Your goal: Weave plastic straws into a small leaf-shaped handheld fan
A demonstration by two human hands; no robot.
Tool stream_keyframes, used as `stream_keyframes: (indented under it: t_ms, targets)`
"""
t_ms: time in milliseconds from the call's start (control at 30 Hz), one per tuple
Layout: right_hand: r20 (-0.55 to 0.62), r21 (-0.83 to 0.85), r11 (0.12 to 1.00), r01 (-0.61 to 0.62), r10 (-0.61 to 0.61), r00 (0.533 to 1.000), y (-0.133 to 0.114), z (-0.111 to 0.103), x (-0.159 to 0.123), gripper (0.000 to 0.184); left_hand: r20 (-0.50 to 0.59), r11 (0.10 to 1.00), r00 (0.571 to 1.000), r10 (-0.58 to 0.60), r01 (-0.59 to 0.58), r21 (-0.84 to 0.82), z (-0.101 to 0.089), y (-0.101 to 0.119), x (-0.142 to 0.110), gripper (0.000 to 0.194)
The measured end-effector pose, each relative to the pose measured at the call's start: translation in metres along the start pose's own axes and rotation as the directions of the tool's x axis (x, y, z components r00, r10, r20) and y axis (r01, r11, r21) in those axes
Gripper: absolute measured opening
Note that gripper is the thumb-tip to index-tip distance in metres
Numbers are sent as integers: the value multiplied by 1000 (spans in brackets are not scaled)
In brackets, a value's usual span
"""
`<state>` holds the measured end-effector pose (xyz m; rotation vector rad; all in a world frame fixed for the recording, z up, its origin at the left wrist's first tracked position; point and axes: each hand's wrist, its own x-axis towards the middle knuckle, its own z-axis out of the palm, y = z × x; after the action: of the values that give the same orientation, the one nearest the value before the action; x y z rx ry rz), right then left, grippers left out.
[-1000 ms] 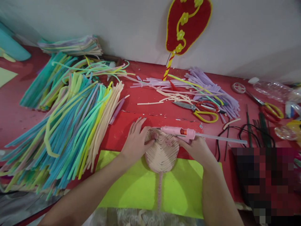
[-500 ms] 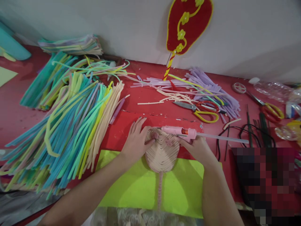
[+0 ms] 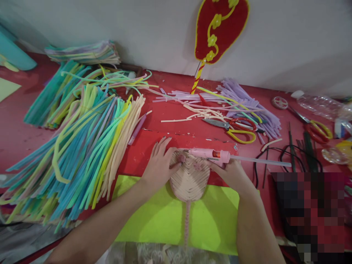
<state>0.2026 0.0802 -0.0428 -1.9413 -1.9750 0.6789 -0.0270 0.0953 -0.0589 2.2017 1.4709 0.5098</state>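
A beige leaf-shaped fan (image 3: 188, 186) made of pipe cleaners lies with its thin handle (image 3: 187, 222) toward me, small pinkish flowers on its face. My left hand (image 3: 158, 164) grips the fan's upper left edge, the thumb over its face close to a flower (image 3: 181, 158). In my right hand (image 3: 233, 175) is a pink hot glue gun (image 3: 205, 152), held sideways over the fan's top. Its nozzle points left, near my left fingertips, and a clear glue stick (image 3: 261, 161) sticks out behind. Whether the nozzle touches the fan I cannot tell.
Under the fan lies a lime-green sheet (image 3: 214, 220). Many coloured pipe cleaners (image 3: 79, 157) pile up at left, purple ones (image 3: 244, 102) at the back. Scissors (image 3: 233, 128) rest beyond the glue gun. A red fan (image 3: 221, 29) stands against the wall. Black cord (image 3: 275, 149) curls at right.
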Motion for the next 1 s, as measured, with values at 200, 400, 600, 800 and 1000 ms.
stream_keyframes:
  t_ms: [200,400,600,800,1000]
  targets:
    - [10,-31,999,20,-20,1000,1,1,1,43,1,1000,1000,0,0,-6,0,-1,0,30]
    - [16,-27,1000,-3,4,1000,-1,1,0,38,-4,1000,1000,5,-5,-5,0,-1,0,30]
    - [24,42,997,-61,60,998,0,6,-7,36,-6,1000,1000,10,-10,8,1,-1,0,30]
    - [18,24,996,-84,84,996,-1,10,-9,38,-9,1000,1000,15,-14,11,1,-1,0,28]
    - [-59,-55,998,-4,0,998,3,14,-8,42,-1,1000,1000,3,-3,20,1,-1,0,29]
